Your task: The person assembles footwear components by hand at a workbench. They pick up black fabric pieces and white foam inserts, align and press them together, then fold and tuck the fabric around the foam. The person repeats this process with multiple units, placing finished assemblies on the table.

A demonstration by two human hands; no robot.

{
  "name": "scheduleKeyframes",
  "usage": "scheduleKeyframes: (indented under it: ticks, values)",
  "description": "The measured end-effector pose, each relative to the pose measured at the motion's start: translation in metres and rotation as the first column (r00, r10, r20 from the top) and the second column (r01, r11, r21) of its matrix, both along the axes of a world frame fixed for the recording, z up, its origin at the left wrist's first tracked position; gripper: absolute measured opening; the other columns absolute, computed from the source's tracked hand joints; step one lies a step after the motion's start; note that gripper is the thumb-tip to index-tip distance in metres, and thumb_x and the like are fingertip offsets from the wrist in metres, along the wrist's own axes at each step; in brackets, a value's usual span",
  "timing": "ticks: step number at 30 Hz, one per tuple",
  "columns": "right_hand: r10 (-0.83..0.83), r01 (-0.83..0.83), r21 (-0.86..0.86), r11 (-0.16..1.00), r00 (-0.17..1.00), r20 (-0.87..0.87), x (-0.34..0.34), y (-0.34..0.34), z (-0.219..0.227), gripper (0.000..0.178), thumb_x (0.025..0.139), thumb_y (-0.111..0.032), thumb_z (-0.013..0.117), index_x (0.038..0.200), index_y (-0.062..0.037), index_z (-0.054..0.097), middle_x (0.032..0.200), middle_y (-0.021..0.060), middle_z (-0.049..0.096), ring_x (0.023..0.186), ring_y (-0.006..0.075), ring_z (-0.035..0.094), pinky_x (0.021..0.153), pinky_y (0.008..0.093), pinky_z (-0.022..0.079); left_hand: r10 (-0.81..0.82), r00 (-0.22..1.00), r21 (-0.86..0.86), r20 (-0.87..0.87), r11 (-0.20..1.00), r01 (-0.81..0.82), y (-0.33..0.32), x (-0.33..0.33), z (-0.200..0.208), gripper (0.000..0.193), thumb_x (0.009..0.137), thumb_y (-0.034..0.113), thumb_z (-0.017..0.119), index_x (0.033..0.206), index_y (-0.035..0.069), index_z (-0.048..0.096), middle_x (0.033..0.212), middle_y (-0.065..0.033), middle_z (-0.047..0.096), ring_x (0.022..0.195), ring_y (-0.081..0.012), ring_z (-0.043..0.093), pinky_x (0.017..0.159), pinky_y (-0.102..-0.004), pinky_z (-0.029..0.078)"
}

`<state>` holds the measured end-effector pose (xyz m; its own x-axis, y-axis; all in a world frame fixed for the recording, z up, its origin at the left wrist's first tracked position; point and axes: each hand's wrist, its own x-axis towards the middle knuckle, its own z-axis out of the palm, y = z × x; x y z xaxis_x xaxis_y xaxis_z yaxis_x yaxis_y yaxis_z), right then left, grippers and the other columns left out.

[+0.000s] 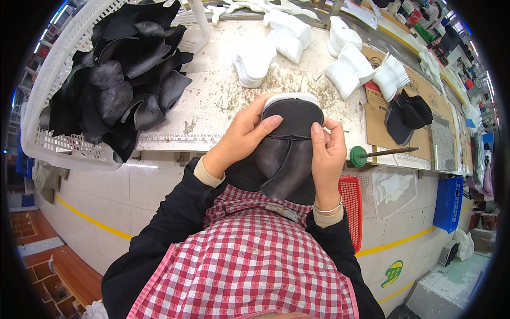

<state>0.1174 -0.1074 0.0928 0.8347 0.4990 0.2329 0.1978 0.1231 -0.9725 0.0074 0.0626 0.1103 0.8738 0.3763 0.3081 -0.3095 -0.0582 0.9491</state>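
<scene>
Just in front of my body, at the table's near edge, I hold a black leather shoe piece (281, 162) with a stitched centre seam and a rounded top flap. A white foam pad (291, 97) shows along its upper rim, behind the flap. My left hand (240, 130) grips the upper left side, thumb lying on the front. On the right side, my right hand (328, 154) pinches the edge, with its thumb beside the flap. The fingers behind the piece are partly hidden.
A white basket (53, 64) heaped with black leather pieces (117, 85) stands left. White foam stacks (252, 64) lie farther back. To the right are black pieces (406, 117) on cardboard and a green-handled spike (358, 156) past the table edge. Below stand red (350, 207) and blue baskets (449, 202).
</scene>
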Motion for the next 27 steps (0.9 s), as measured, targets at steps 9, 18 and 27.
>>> scheduleKeyframes:
  ticks: [9, 18, 27]
  values:
    - [-0.029, 0.030, -0.020, 0.999, 0.999, 0.035, -0.003, -0.001, 0.000, 0.021, 0.106, -0.020, 0.067, 0.109, -0.0006, 0.060, 0.072, -0.0043, 0.063, 0.065, 0.0010, 0.045, 0.056, 0.0203, 0.035, -0.020, 1.000, -0.367, -0.010, 0.930, 0.015, 0.000, 0.001, -0.011, 0.035, 0.113, 0.023, 0.052, 0.133, -0.003, 0.062, 0.113, -0.0033, 0.072, 0.103, -0.0080, 0.064, 0.089, -0.0230, 0.050]
    - [-0.032, 0.245, -0.414, 0.877, 0.888, 0.458, 0.009, -0.005, 0.019, 0.025, 0.106, -0.025, 0.067, 0.108, 0.0001, 0.063, 0.086, 0.0030, 0.069, 0.078, 0.0055, 0.058, 0.067, 0.0292, 0.048, -0.043, 0.998, -0.505, 0.044, 0.861, 0.060, 0.002, -0.002, -0.012, 0.035, 0.112, 0.018, 0.051, 0.134, -0.007, 0.062, 0.119, -0.0086, 0.073, 0.108, -0.0126, 0.067, 0.095, -0.0254, 0.051]
    - [0.319, -0.349, -0.021, 0.937, 0.878, -0.358, 0.012, -0.019, 0.016, 0.027, 0.107, -0.016, 0.062, 0.122, 0.0047, 0.069, 0.099, -0.0040, 0.065, 0.089, 0.0043, 0.053, 0.077, 0.0222, 0.045, 0.137, 0.979, 0.058, -0.150, 0.990, -0.129, 0.001, -0.008, -0.004, 0.027, 0.109, 0.022, 0.056, 0.105, -0.004, 0.064, 0.087, -0.0083, 0.067, 0.082, -0.0121, 0.058, 0.073, -0.0318, 0.047]
